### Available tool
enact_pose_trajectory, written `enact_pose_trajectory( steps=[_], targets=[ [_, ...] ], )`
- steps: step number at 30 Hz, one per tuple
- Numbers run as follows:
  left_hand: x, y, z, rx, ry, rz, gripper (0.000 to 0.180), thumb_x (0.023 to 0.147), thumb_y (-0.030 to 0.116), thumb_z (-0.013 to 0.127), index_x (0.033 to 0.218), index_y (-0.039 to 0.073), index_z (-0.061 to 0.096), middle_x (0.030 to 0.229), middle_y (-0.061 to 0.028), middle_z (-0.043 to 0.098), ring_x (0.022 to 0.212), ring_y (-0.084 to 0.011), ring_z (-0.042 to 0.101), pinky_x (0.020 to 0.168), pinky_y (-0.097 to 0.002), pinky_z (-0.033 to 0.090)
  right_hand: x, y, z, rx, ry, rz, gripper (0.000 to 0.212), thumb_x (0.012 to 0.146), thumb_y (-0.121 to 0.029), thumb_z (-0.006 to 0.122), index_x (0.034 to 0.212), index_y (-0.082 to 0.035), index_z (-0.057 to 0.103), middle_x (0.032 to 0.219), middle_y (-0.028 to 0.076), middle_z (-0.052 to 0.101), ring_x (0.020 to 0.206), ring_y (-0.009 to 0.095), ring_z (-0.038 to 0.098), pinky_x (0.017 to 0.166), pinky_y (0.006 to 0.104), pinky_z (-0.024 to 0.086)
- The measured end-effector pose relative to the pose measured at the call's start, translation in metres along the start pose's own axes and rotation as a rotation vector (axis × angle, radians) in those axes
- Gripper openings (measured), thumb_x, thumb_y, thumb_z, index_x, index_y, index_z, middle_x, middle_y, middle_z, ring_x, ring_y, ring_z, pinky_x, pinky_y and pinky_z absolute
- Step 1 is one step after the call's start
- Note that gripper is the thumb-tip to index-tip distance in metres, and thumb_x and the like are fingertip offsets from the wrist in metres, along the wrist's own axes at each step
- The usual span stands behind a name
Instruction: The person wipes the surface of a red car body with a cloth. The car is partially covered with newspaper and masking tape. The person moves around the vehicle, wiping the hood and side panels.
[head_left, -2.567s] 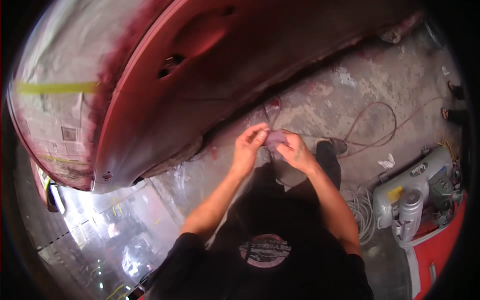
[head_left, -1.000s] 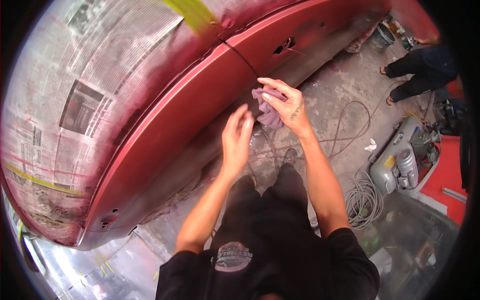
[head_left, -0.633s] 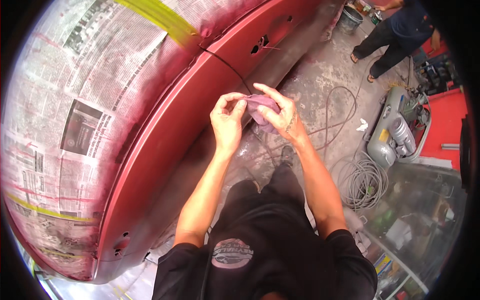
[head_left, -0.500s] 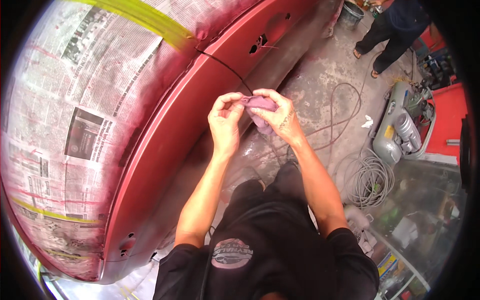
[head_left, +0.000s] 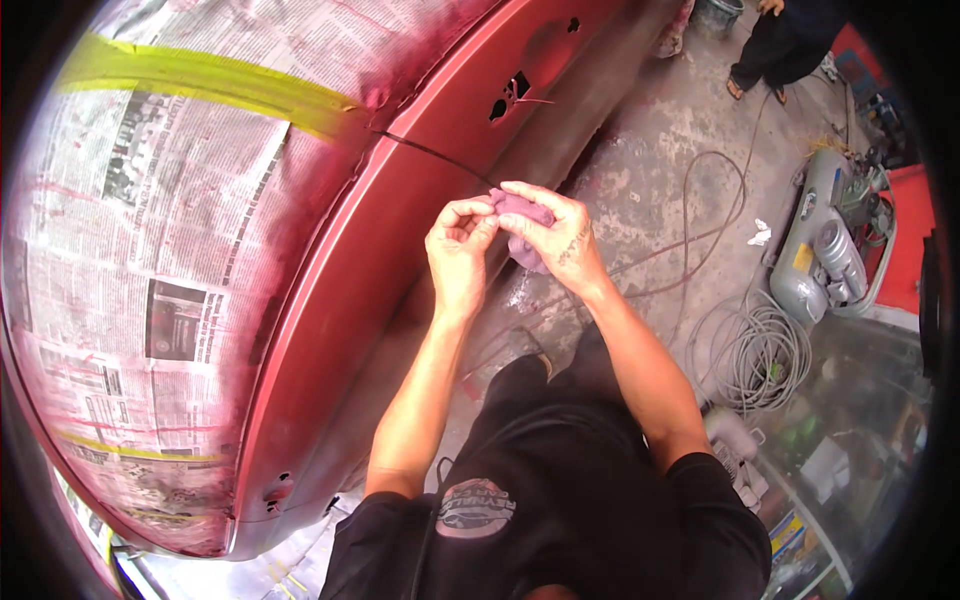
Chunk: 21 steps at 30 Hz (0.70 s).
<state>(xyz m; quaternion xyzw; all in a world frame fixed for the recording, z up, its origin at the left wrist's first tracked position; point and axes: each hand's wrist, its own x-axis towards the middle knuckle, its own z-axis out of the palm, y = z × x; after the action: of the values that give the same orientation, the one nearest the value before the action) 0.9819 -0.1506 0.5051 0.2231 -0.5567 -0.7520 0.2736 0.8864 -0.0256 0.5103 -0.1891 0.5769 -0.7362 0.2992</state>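
A crumpled mauve cloth (head_left: 524, 208) is bunched up between my two hands, in front of a red car body panel (head_left: 415, 185). My right hand (head_left: 562, 245) is closed round most of it, thumb on the near side, and a fold hangs below the palm. At the cloth's left edge, my left hand (head_left: 458, 258) has thumb and fingertips pinched together. Neither hand touches the panel. A dark seam between two panels ends just behind my fingers. Cut-outs for handles (head_left: 509, 97) show farther along the car.
Newspaper masking (head_left: 180, 230) with yellow-green tape (head_left: 220, 85) covers the car's upper side. To the right are a coiled hose (head_left: 765, 355), an air compressor (head_left: 815, 235) and a glass-topped case (head_left: 860, 420). Another person (head_left: 790, 45) stands at the far right near a bucket (head_left: 715, 15).
My view has shifted, so the car sits a little lower and the compressor farther right. My hands stay together at the cloth, which is bunched smaller near the left fingertips.
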Motion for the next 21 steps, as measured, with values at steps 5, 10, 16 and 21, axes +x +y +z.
enact_pose_trajectory(
  steps=[5, 10, 16, 21],
  targets=[
    [0.002, -0.006, 0.001, 0.106, 0.079, 0.082, 0.033, 0.099, -0.001, 0.070, 0.131, 0.001, 0.058, 0.122, -0.0115, 0.070, 0.108, -0.0166, 0.068, 0.098, -0.0300, 0.056, 0.021, 0.009, 0.006, -0.120, -0.036, -0.093, 0.009, 0.098, 0.000, 0.070, 0.107, -0.001, 0.073, 0.084, 0.002, 0.071, 0.071, 0.009, 0.067, 0.057, 0.0246, 0.053],
    [-0.037, -0.043, -0.015, 0.145, 0.072, -0.077, 0.039, 0.102, 0.004, 0.068, 0.139, 0.000, 0.055, 0.123, -0.0113, 0.070, 0.108, -0.0183, 0.069, 0.090, -0.0346, 0.059, 0.057, 0.033, 0.020, -0.644, 0.226, -0.611, 0.014, 0.091, 0.002, 0.074, 0.104, -0.003, 0.073, 0.097, 0.010, 0.073, 0.080, 0.023, 0.074, 0.067, 0.0363, 0.059],
    [-0.121, -0.090, -0.068, 0.368, 0.002, -0.450, 0.027, 0.104, 0.014, 0.069, 0.126, -0.001, 0.068, 0.113, -0.0085, 0.077, 0.104, -0.0150, 0.070, 0.094, -0.0311, 0.055, 0.069, 0.049, 0.032, -0.789, 0.255, -0.803, 0.014, 0.087, -0.001, 0.076, 0.099, -0.007, 0.072, 0.093, 0.009, 0.070, 0.085, 0.028, 0.071, 0.072, 0.0404, 0.058],
    [-0.182, -0.139, -0.149, 0.599, 0.009, -0.578, 0.028, 0.102, 0.012, 0.068, 0.126, 0.000, 0.069, 0.111, -0.0112, 0.076, 0.103, -0.0172, 0.071, 0.092, -0.0330, 0.056, 0.069, 0.053, 0.034, -0.762, 0.261, -0.739, 0.014, 0.088, -0.001, 0.076, 0.100, -0.004, 0.071, 0.093, 0.011, 0.070, 0.083, 0.028, 0.072, 0.070, 0.0399, 0.058]
  ],
)
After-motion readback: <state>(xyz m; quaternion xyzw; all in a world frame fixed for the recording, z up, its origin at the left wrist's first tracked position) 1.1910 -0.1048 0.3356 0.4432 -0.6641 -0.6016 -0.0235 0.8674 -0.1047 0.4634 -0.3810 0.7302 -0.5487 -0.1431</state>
